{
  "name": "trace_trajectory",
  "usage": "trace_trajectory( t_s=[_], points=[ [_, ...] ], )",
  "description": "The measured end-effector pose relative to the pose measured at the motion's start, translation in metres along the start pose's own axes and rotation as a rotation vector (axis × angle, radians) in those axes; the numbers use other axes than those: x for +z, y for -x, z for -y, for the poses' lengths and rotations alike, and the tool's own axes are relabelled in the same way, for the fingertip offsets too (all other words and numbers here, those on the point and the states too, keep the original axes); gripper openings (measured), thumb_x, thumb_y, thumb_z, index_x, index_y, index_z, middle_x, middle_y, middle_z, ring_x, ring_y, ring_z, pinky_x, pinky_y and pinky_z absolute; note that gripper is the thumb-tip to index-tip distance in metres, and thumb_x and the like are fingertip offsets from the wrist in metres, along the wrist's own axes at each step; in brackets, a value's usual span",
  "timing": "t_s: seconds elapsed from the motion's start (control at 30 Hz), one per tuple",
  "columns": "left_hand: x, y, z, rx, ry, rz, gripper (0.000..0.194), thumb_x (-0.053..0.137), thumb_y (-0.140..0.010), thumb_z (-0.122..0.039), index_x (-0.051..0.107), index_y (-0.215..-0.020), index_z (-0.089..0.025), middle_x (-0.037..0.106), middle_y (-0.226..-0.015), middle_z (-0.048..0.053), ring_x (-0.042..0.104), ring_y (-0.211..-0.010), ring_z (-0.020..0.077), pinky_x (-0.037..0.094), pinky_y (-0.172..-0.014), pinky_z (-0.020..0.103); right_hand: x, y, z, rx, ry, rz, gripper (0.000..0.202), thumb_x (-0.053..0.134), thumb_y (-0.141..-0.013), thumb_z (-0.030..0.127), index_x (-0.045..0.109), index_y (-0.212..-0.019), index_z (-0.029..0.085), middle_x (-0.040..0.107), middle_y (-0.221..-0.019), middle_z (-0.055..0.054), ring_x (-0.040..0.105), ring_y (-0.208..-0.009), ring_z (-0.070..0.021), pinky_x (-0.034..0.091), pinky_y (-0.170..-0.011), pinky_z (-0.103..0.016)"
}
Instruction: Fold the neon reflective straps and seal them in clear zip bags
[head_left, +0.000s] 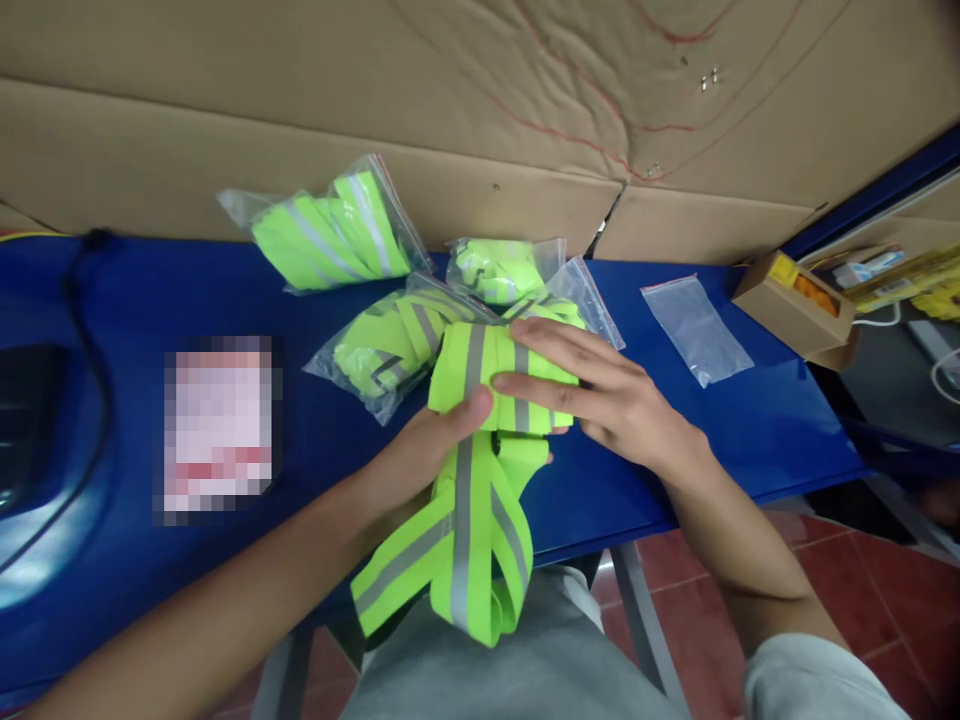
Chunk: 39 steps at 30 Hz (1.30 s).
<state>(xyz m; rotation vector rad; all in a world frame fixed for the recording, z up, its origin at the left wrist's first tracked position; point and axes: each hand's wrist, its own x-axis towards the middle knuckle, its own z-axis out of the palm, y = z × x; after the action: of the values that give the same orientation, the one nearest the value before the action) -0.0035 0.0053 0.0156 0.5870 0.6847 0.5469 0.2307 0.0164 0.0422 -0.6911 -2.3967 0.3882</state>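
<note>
A neon-yellow reflective strap [463,500] with grey stripes is held up between my two hands, above the front of the table. Its upper part is gathered into a flat, wide fold, while loops and a loose end hang down toward my lap. My left hand [420,450] grips the fold from the left, thumb on top and fingers hidden beneath. From the right, my right hand [615,390] lays its fingers across the fold; some of its fingertips show below the strap. A small dark piece, perhaps a buckle, shows under the fold.
Clear zip bags holding similar straps lie behind my hands: one bag [330,235] against the cardboard wall, another bag [397,340] nearer. An unfilled zip bag [697,328] lies right, beside a cardboard box [795,305]. A blurred-out pale item [217,420] and black cable [101,390] are left on the blue table [600,500].
</note>
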Motion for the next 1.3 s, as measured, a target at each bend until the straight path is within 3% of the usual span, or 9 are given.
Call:
trace_trajectory(
  t_s=[0.07,0.17,0.27,0.4,0.63,0.77,0.93,1.13,1.3],
  points=[
    [0.002,-0.001,-0.005,-0.007,-0.024,-0.129,0.061,0.083,-0.076,-0.058,0.074,-0.12,-0.018,0.081,-0.097,0.013,0.079,-0.084,0.0333,0.066,-0.069,0.04,-0.006,-0.001,0.001,0.06,-0.128,0.069,0.052,0.036,-0.105,0.01,0.055,-0.149,0.03,0.036,-0.168,-0.003,0.028,-0.159,-0.0236,0.028,-0.13,-0.053],
    [0.007,-0.002,-0.007,0.038,-0.043,-0.229,0.058,0.09,-0.072,-0.043,0.072,-0.12,-0.016,0.081,-0.095,0.012,0.078,-0.08,0.0323,0.065,-0.065,0.037,-0.015,-0.002,0.002,0.216,-0.436,0.003,0.05,0.05,-0.104,0.027,0.047,-0.154,0.032,0.037,-0.167,-0.004,0.032,-0.157,-0.026,0.032,-0.129,-0.052],
    [0.007,-0.004,0.0,0.079,-0.092,-0.182,0.057,0.093,-0.068,-0.038,0.073,-0.116,-0.016,0.08,-0.106,0.014,0.078,-0.089,0.0334,0.065,-0.07,0.037,-0.013,-0.004,0.002,0.385,-0.575,-0.039,0.064,0.067,-0.096,0.049,0.047,-0.153,0.029,0.051,-0.158,-0.007,0.051,-0.145,-0.0287,0.046,-0.119,-0.047],
    [0.003,-0.009,0.01,0.029,0.022,-0.017,0.047,0.088,-0.075,-0.035,0.073,-0.117,-0.018,0.079,-0.108,0.013,0.078,-0.096,0.0361,0.064,-0.078,0.044,0.003,-0.005,0.011,0.482,-0.404,-0.062,0.043,0.072,-0.094,0.044,0.068,-0.131,0.022,0.076,-0.121,-0.005,0.074,-0.107,-0.0225,0.061,-0.097,-0.035],
    [0.002,-0.011,0.005,0.082,0.244,0.177,0.039,0.087,-0.075,-0.036,0.076,-0.11,-0.022,0.08,-0.095,0.004,0.077,-0.096,0.0281,0.063,-0.087,0.04,0.015,0.001,0.007,0.056,0.101,-0.207,0.054,0.056,-0.102,0.019,0.051,-0.153,0.032,0.063,-0.147,-0.004,0.055,-0.142,-0.0261,0.048,-0.12,-0.046],
    [-0.001,-0.009,0.001,0.192,0.163,0.087,0.064,0.094,-0.066,-0.043,0.072,-0.124,-0.025,0.08,-0.097,0.002,0.076,-0.089,0.0213,0.061,-0.08,0.028,0.014,0.001,0.002,0.017,0.156,-0.107,0.06,0.048,-0.105,0.014,0.039,-0.159,0.038,0.056,-0.154,0.002,0.045,-0.151,-0.0237,0.04,-0.127,-0.051],
    [-0.005,-0.013,0.002,0.206,0.034,-0.041,0.047,0.094,-0.067,-0.031,0.076,-0.11,-0.023,0.079,-0.092,0.001,0.074,-0.078,0.0172,0.059,-0.069,0.022,-0.004,-0.002,0.003,0.059,-0.1,0.139,0.063,0.049,-0.103,0.017,0.033,-0.162,0.032,0.036,-0.168,-0.002,0.025,-0.16,-0.0239,0.025,-0.132,-0.054],
    [-0.006,-0.015,0.009,0.231,-0.162,0.048,0.055,0.093,-0.063,-0.015,0.075,-0.114,-0.024,0.079,-0.108,0.003,0.074,-0.096,0.0237,0.06,-0.081,0.031,-0.01,-0.001,-0.006,0.4,-0.386,-0.112,0.061,0.075,-0.09,0.048,0.058,-0.146,0.03,0.06,-0.15,-0.006,0.052,-0.144,-0.0279,0.039,-0.124,-0.05],
    [0.004,-0.014,0.017,0.177,-0.035,-0.038,0.062,0.095,-0.055,-0.01,0.072,-0.111,-0.023,0.078,-0.095,0.0,0.073,-0.084,0.0197,0.059,-0.074,0.028,0.003,-0.005,-0.004,0.554,-0.459,-0.066,0.053,0.085,-0.08,0.046,0.069,-0.122,0.018,0.076,-0.112,-0.005,0.072,-0.101,-0.0221,0.06,-0.091,-0.036]
  ],
)
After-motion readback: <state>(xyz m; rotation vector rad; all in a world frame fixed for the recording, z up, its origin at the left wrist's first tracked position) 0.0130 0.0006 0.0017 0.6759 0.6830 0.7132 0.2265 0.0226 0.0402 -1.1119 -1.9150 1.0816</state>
